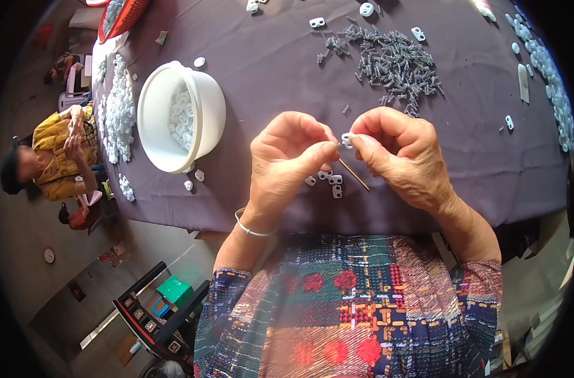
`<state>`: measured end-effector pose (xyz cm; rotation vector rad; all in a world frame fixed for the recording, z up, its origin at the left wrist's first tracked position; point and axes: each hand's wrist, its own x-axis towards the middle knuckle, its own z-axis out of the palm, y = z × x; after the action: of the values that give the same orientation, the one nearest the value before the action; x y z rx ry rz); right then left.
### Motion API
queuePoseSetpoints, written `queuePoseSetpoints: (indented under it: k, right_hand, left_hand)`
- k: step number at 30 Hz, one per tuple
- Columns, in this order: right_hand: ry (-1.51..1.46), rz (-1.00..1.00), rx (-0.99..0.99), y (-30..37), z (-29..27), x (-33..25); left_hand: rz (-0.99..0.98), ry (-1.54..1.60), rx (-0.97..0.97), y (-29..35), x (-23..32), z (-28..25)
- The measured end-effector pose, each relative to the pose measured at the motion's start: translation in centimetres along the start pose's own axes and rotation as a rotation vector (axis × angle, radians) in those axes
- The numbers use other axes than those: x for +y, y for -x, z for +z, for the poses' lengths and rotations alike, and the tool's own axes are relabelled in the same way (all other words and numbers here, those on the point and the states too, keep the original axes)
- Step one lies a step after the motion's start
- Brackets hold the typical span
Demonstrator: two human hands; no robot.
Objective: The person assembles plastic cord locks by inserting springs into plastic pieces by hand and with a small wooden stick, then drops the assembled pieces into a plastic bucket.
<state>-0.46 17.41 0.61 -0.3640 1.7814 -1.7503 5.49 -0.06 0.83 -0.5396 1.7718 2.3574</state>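
Observation:
My left hand is closed, thumb and forefinger pinched at the upper end of a thin brown stick that slants down to the right. Between the thumb and forefinger of my right hand is a small white plastic cord lock with holes in it. The two sets of fingertips nearly meet; whether a tiny part sits between them is too small to tell. Below, on the cloth, lie several similar white cord locks. Just beyond my hands spreads a pile of small dark metal springs.
A white round tub holding white pieces lies at the left, beside a heap of whitish pieces. More pale pieces line the right edge of the dark tablecloth. A red basket stands far left. Another person sits beyond the left edge.

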Motion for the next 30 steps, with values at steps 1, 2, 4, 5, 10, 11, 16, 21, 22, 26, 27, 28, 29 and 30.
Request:
queuePoseSetpoints:
  k: [1, 2, 4, 5, 10, 11, 16, 21, 22, 26, 27, 28, 29, 30]
  right_hand:
    - [-0.003, 0.022, -0.004, 0.0, 0.0, -0.1]
    - [-0.003, 0.022, -0.004, 0.0, 0.0, 0.0]
    - [0.008, -0.003, -0.005, 0.0, 0.1, 0.2]
    - [0.008, -0.003, -0.006, 0.0, 0.1, 0.2]
    - [0.047, -0.031, -0.006, -0.1, 0.2, 0.5]
    - [0.047, -0.03, -0.005, -0.1, 0.1, 0.5]
    - [0.137, -0.12, -0.007, -0.3, 0.4, 0.9]
    - [0.095, -0.076, 0.01, -0.4, 0.9, 1.5]
    - [0.034, -0.002, 0.002, -0.4, 1.0, 1.3]
    - [0.016, 0.01, 0.003, -0.5, 0.9, 1.5]
    - [0.035, 0.005, -0.002, -0.6, 0.8, 1.5]
    - [0.052, 0.001, -0.006, -0.5, 0.7, 1.4]
    - [0.052, -0.001, -0.003, -0.5, 0.7, 1.4]
    - [0.039, 0.001, -0.007, -0.5, 0.6, 1.4]
  left_hand:
    - [-0.004, 0.002, 0.001, 0.0, 0.0, 0.0]
    - [-0.005, 0.002, 0.001, 0.0, 0.0, 0.0]
    - [0.0, -0.021, 0.006, 0.1, 0.0, 0.0]
    - [-0.001, -0.021, 0.007, 0.1, -0.1, 0.0]
    - [0.005, -0.027, 0.019, 0.1, -0.2, 0.2]
    - [0.004, -0.027, 0.019, 0.1, -0.2, 0.3]
    - [0.023, -0.042, 0.063, 0.2, -0.4, 0.5]
    - [0.015, -0.035, 0.084, 0.4, -0.8, 0.3]
    - [0.03, -0.031, 0.093, 0.4, -0.8, 0.3]
    - [0.004, -0.021, 0.104, 0.5, -0.8, 0.3]
    - [0.013, -0.04, 0.089, 0.4, -0.9, 0.1]
    - [0.021, -0.059, 0.072, 0.4, -0.8, 0.1]
    - [0.022, -0.06, 0.07, 0.4, -0.7, 0.2]
    - [0.01, -0.042, 0.073, 0.5, -0.6, 0.4]
